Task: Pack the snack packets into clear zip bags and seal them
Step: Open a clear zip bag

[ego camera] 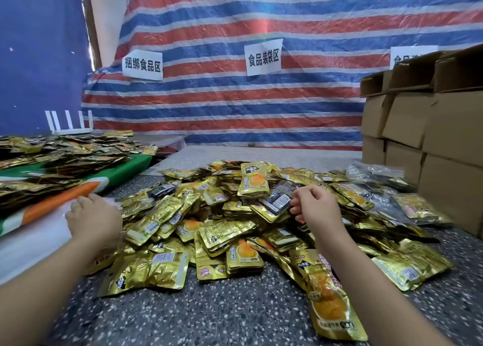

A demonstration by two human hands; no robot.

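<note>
Pinching a packet [278, 201] atop the gold pile [209, 228], right grip [313, 204] curled, left grip [91, 215] relaxed beside it

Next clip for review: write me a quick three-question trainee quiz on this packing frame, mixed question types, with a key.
1. True or false: the right hand reaches into the pile of gold snack packets.
2. Where are the cardboard boxes stacked? A) left B) right C) behind the person
3. Fill in: the left hand rests by the pile's ____ edge.

Key: 1 true; 2 B; 3 left.
</note>
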